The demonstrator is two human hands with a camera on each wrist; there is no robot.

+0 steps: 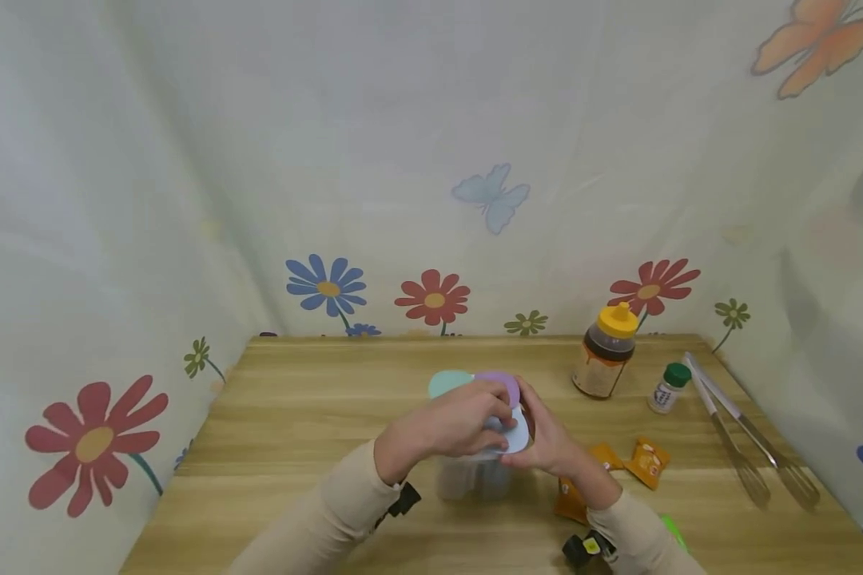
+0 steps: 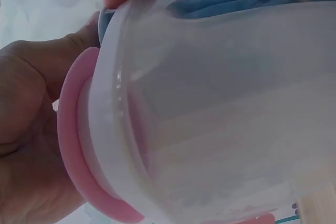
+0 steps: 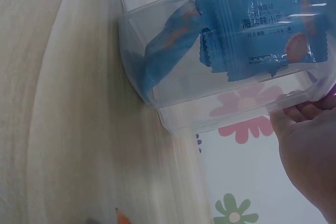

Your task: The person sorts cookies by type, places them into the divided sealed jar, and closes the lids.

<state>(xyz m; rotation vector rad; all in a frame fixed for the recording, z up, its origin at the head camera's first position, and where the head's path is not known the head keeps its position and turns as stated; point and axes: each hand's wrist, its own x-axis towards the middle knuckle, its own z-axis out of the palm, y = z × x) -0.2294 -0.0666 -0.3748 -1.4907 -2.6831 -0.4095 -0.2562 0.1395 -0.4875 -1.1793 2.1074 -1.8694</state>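
Note:
A clear divided container [image 1: 473, 479] stands on the table, topped by teal [image 1: 447, 382], purple [image 1: 502, 385] and blue [image 1: 515, 435] petal-shaped lids. A pink lid [image 2: 73, 129] shows only in the left wrist view. My left hand [image 1: 467, 419] reaches over the top, bent fingers and thumb at the blue lid. Around the container's right side, my right hand [image 1: 546, 439] grips it near the rim. Blue snack packets [image 3: 262, 30] lie inside the container, as the right wrist view shows. The left palm partly hides the lids.
Right of the container lie orange snack packets [image 1: 647, 461], partly behind my right forearm. Farther back stand a yellow-capped bottle [image 1: 604, 351] and a green-capped shaker [image 1: 669, 388]. Metal tongs [image 1: 751, 435] lie at the right edge. A bright green object [image 1: 674, 531] shows beside the right sleeve.

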